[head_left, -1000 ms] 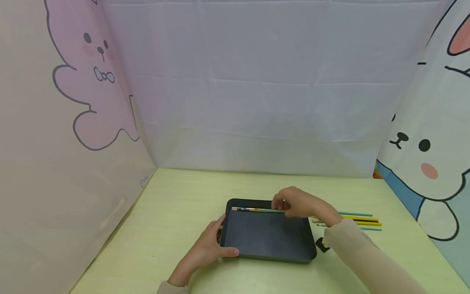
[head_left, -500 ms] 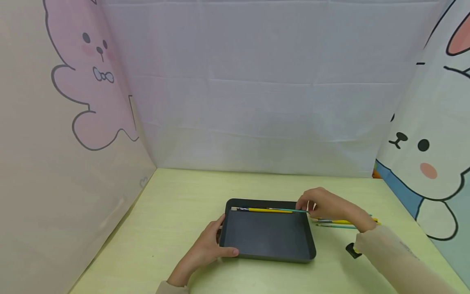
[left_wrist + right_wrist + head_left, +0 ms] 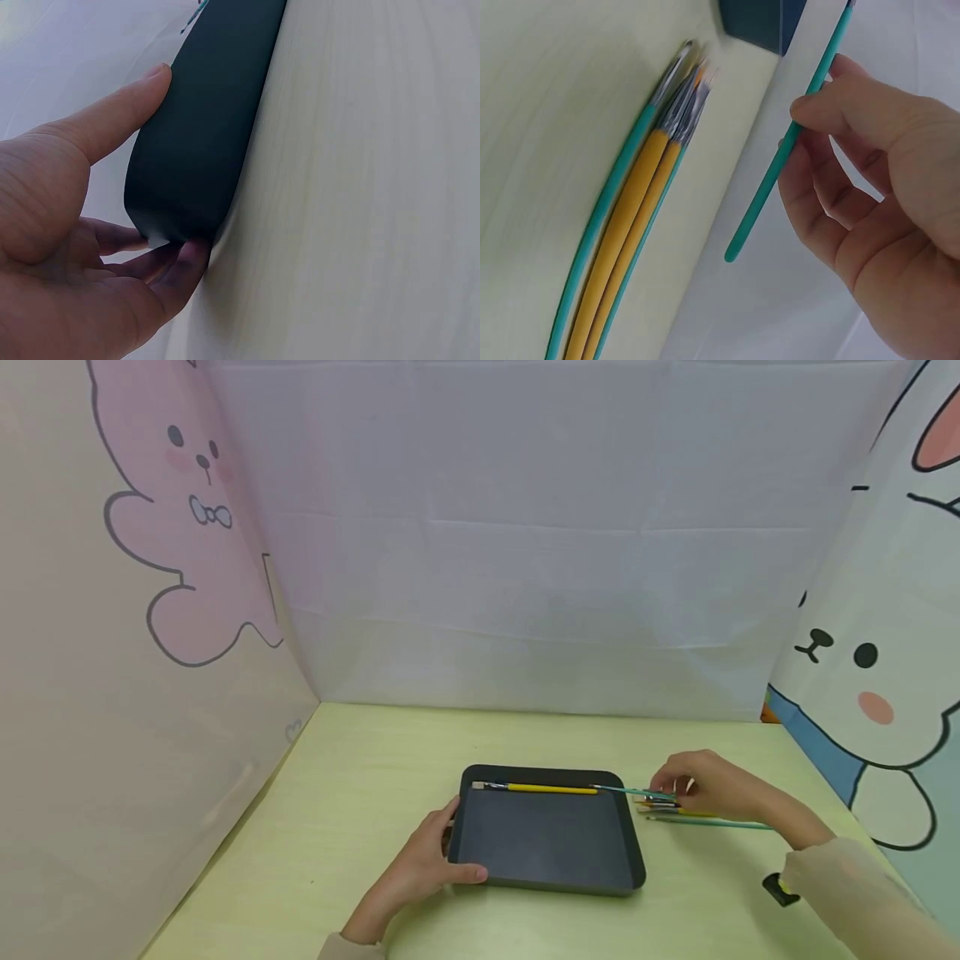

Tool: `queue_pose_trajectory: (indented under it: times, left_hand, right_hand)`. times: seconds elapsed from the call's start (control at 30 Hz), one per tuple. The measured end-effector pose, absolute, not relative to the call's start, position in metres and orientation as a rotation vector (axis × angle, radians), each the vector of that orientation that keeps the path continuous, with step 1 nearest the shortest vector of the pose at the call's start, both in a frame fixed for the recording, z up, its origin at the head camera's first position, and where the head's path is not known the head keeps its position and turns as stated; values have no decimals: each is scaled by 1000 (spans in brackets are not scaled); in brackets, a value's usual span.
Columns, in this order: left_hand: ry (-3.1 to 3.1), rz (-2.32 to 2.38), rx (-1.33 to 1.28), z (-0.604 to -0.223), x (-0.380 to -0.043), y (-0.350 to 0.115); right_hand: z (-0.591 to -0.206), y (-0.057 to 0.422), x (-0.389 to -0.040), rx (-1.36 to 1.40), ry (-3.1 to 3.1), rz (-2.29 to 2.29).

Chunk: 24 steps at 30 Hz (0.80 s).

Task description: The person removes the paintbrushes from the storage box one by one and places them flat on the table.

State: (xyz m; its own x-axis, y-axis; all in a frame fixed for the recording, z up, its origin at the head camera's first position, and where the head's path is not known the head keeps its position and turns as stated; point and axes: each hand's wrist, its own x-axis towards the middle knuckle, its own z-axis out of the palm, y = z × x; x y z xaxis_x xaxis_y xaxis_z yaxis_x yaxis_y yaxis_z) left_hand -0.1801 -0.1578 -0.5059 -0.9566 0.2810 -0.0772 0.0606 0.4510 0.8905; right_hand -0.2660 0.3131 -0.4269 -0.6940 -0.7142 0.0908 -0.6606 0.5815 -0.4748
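My right hand pinches a thin teal-handled paintbrush between thumb and fingers. The brush tip points left over the right rim of a dark rectangular tray. At the tray's near left corner, my left hand holds on, thumb along the near side and fingers round the left side. Inside the tray, along its far side, lies a yellow-handled flat paintbrush. Below my right hand several teal and yellow paintbrushes lie side by side on the table, partly hidden by the hand in the head view.
The pale wooden table runs back to a white cloth wall. Cloth panels with printed cartoon animals stand at left and right. A small black and yellow object shows at the right sleeve.
My right hand has moved right, out of the tray toward the loose brushes, taking the teal paintbrush along. The yellow brush stays in the tray, and my left hand has kept its place.
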Motion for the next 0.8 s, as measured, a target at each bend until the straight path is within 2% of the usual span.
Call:
queue_pose_trajectory:
  times: [0.63, 0.8]
  left_hand:
    - [2505, 1493, 281, -508, -180, -158]
    - [2502, 1497, 283, -507, -180, -158]
  right_hand:
    - [-462, 381, -250, -1107, 2771, -643]
    - [-475, 389, -249, -1193, 2796, -637]
